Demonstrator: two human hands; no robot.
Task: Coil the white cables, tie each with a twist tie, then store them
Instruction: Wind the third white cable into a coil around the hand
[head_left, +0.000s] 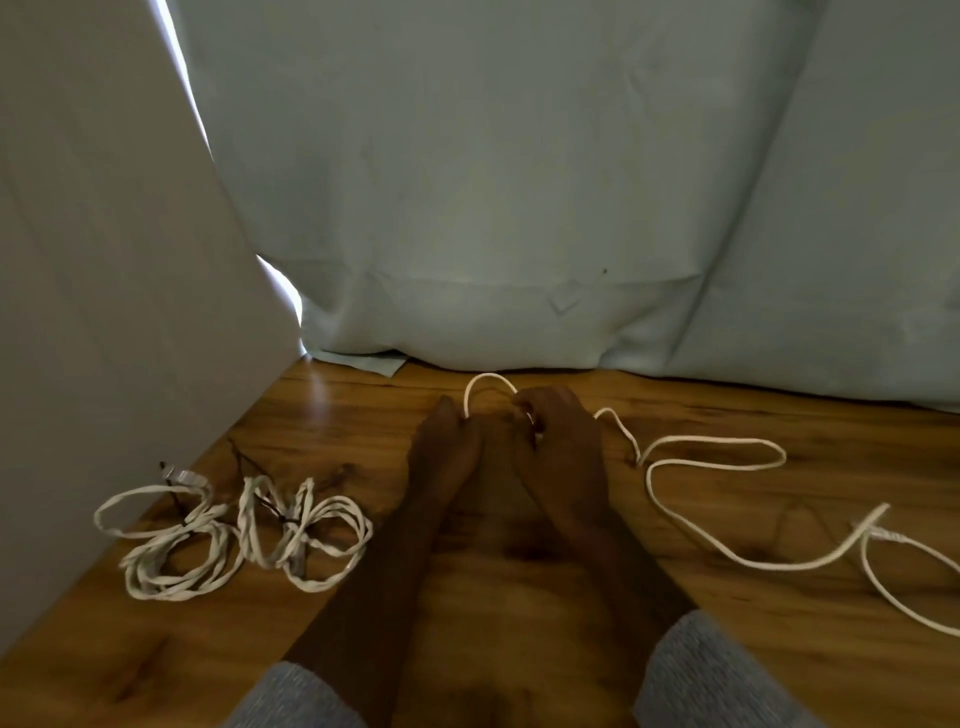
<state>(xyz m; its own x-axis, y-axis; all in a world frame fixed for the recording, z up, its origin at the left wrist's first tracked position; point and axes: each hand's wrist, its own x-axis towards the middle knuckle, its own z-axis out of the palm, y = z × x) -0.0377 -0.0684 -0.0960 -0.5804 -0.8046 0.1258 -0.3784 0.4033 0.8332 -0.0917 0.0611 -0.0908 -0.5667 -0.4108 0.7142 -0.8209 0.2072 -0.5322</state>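
My left hand (448, 453) and my right hand (558, 441) meet at the middle of the wooden table (545, 613), both closed on one white cable (717, 452). A small loop of it arches above my fingers. The rest of this cable trails loosely to the right in wide curves, ending in a clear plug (885, 532). To the left lie coiled white cables (244, 535) in a heap, with thin dark twist ties (275, 512) on and around them.
A pale blue curtain (519, 208) hangs along the table's far edge. A white panel (104, 260) borders the left side. My grey sleeves (696, 670) show at the bottom.
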